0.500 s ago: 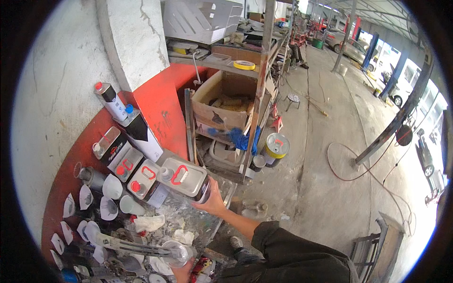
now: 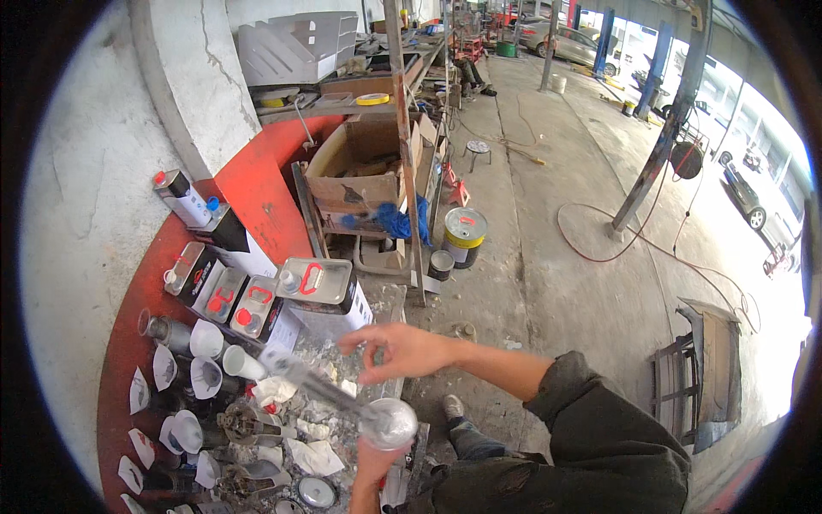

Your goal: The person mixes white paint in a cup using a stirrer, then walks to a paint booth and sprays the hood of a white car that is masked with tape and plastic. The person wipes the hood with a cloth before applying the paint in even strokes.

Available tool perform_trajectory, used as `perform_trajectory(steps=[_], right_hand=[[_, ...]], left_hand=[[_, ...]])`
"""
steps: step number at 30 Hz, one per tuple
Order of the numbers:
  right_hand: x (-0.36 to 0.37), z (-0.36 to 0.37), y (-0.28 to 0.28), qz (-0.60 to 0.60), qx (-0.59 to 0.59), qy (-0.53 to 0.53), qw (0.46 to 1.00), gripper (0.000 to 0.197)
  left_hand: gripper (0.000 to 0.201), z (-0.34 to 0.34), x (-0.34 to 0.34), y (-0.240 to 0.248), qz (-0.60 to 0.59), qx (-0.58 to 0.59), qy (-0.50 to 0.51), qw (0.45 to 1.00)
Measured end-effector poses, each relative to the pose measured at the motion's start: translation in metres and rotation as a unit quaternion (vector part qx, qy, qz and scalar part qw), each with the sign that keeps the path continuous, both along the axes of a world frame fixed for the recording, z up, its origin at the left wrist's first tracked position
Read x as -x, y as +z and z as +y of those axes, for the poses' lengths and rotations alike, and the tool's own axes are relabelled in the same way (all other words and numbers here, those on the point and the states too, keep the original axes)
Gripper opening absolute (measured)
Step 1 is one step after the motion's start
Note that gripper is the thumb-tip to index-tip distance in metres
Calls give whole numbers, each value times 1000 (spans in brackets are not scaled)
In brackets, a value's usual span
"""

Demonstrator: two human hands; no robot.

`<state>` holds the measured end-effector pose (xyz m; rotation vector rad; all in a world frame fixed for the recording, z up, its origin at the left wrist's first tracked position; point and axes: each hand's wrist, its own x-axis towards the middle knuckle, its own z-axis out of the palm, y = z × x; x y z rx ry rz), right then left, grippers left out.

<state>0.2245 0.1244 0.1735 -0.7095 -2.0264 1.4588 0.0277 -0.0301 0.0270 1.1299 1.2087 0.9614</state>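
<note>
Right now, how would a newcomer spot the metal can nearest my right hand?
From the white pillar, look down past the red panel to the cluttered bench. There, find the metal can at the right-hand end of its row, closest to your right hand. Its cap is greyish, while the can just left of it has a red one.
</note>
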Motion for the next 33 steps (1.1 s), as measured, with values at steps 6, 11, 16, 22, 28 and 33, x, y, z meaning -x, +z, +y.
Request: perform_trajectory(steps=[6,11,16,22,28,33], right_hand=[[-12,-37,10,-160,-167,73,970,54],[-56,-59,30,-121,-263,18,957,53],[-104,-77,53,-164,-314,-49,934,52],[-124,-101,37,-195,-332,-73,920,48],[-128,-110,37,-140,-212,-136,958,15],[-125,-106,50,-198,-208,-143,947,18]], left_hand=[[65,-8,-29,20,-38,-25,-167,985],[60,-12,-53,6,-106,-43,-158,981],[60,-4,-85,15,-119,-19,-110,987],[71,9,-114,23,-94,-102,-85,987],[89,8,-134,-15,-80,-138,-34,987],[89,4,-127,-13,-44,-122,-34,991]])
